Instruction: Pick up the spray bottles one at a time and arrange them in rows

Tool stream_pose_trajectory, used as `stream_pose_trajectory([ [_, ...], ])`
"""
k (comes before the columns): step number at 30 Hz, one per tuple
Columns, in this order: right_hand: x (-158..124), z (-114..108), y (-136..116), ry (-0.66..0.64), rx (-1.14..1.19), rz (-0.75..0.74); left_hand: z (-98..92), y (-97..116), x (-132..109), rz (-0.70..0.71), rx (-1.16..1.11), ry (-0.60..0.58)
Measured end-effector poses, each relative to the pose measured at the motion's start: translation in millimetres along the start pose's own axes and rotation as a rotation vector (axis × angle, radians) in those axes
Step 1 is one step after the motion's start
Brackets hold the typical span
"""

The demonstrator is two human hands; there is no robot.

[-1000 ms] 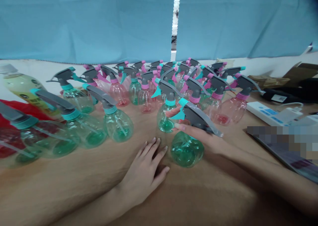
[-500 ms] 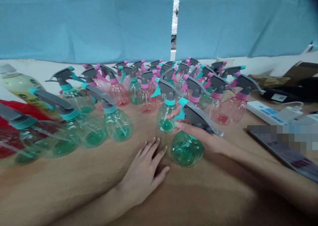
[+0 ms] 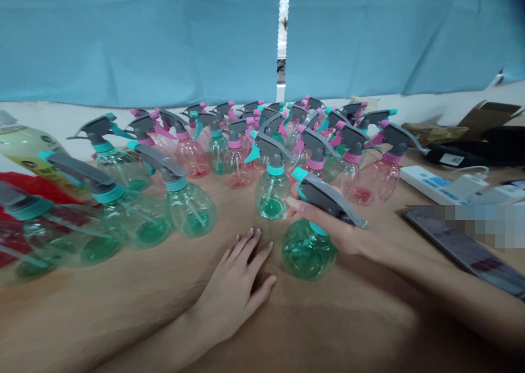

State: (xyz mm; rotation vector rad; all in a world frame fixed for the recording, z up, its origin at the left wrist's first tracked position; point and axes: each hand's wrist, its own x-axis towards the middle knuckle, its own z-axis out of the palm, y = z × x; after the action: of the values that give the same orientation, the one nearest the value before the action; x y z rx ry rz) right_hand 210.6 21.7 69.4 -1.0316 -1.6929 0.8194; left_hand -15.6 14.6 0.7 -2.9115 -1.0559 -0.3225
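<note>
My right hand [image 3: 334,228] is wrapped round the grey trigger head of a green spray bottle [image 3: 308,247] that stands on the brown table [image 3: 123,296], its teal nozzle pointing left. My left hand [image 3: 238,283] lies flat on the table just left of that bottle, fingers stretched out and holding nothing. Behind them stands another green spray bottle [image 3: 271,190], and further back a crowd of several pink and green spray bottles [image 3: 295,138].
More green spray bottles [image 3: 186,200] line up at the left, beside a yellow-liquid bottle [image 3: 30,149] and something red [image 3: 28,190]. At the right lie a white power strip [image 3: 435,181], a dark flat device [image 3: 463,250] and brown packaging [image 3: 430,132]. A blue curtain [image 3: 143,39] hangs behind.
The view has shifted slightly left and down. My right hand has closed more tightly around the bottle's trigger head. My left hand stays flat in place.
</note>
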Motion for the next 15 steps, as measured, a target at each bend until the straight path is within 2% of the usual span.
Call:
stream_pose_trajectory([
  [6,3.6,3.5,-0.7,0.011,0.082,-0.135,0.7,-0.3,-0.4,-0.015,-0.009,-0.01],
  [15,0.4,9.9,-1.1,0.131,0.078,-0.07,1.9,-0.8,-0.6,-0.02,-0.016,-0.011],
])
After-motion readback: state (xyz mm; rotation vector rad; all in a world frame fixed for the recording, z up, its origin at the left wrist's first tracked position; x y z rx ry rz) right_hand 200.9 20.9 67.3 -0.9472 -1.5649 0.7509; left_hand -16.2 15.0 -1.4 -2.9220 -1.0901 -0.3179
